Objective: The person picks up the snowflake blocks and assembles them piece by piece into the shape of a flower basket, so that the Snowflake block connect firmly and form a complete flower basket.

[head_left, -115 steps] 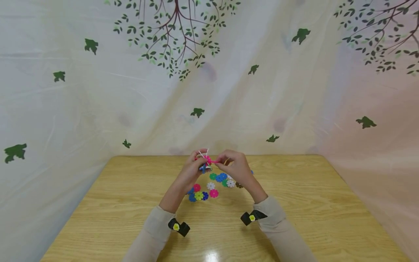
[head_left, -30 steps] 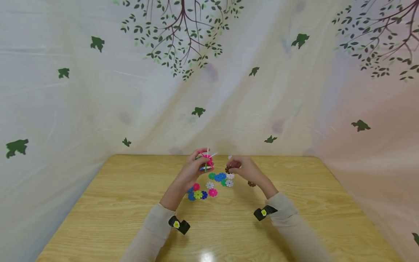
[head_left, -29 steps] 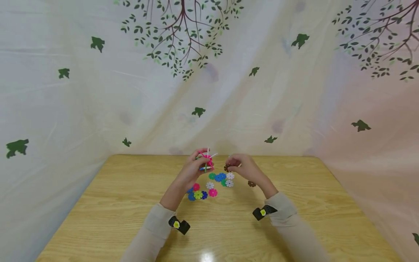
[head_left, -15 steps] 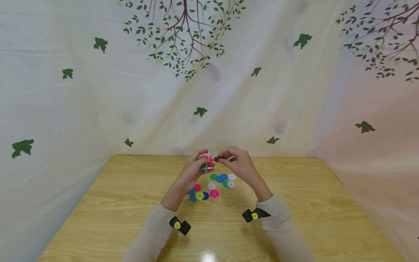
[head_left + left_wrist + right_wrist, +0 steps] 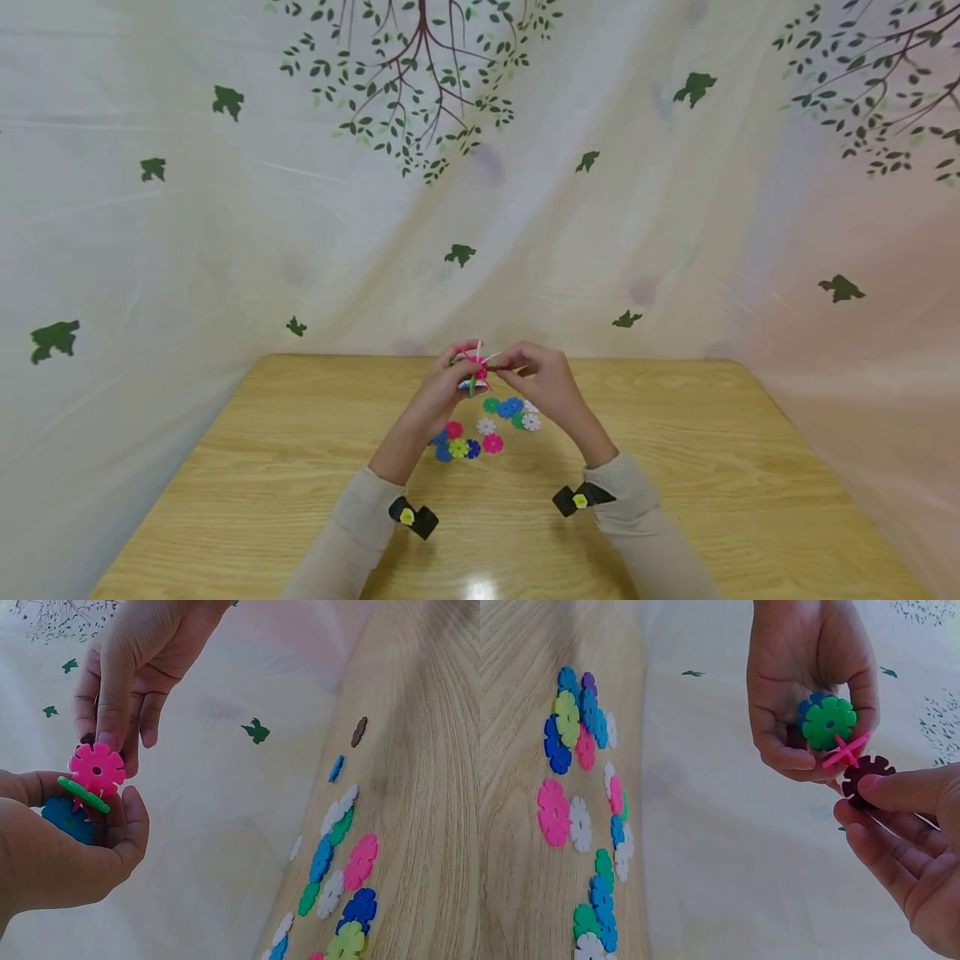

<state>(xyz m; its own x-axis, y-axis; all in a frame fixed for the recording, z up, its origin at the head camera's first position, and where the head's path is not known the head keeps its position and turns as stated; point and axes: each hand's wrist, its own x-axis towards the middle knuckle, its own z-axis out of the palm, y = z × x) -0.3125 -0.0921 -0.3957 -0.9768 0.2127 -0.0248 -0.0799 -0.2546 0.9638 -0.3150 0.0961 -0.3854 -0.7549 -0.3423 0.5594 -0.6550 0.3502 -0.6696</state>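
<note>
In the head view my left hand [image 5: 431, 396] holds a joined cluster of notched plastic snowflake discs above the table's far part. The left wrist view shows its pink disc [image 5: 97, 769], green disc [image 5: 84, 795] and blue disc [image 5: 66, 820]; white discs [image 5: 480, 347] stick up at the top. My right hand [image 5: 922, 832] pinches a dark brown disc [image 5: 859, 774] between thumb and fingers. Its edge meets the pink disc [image 5: 847, 751] in the right wrist view; how deep the notches sit cannot be made out. Fingers hide part of the cluster.
Loose snowflake discs lie below the hands on the wooden table [image 5: 480, 517], among them a yellow-green one [image 5: 459, 448], a pink one [image 5: 492, 443] and a green one [image 5: 491, 405]. Another brown disc [image 5: 359, 732] lies farther off. A printed cloth [image 5: 525, 250] hangs behind the table.
Earliest, my right hand pinched a pink piece at the cluster. It then held a brown disc off to the right, and has since carried that disc left against the cluster. My left hand stays about where it was.
</note>
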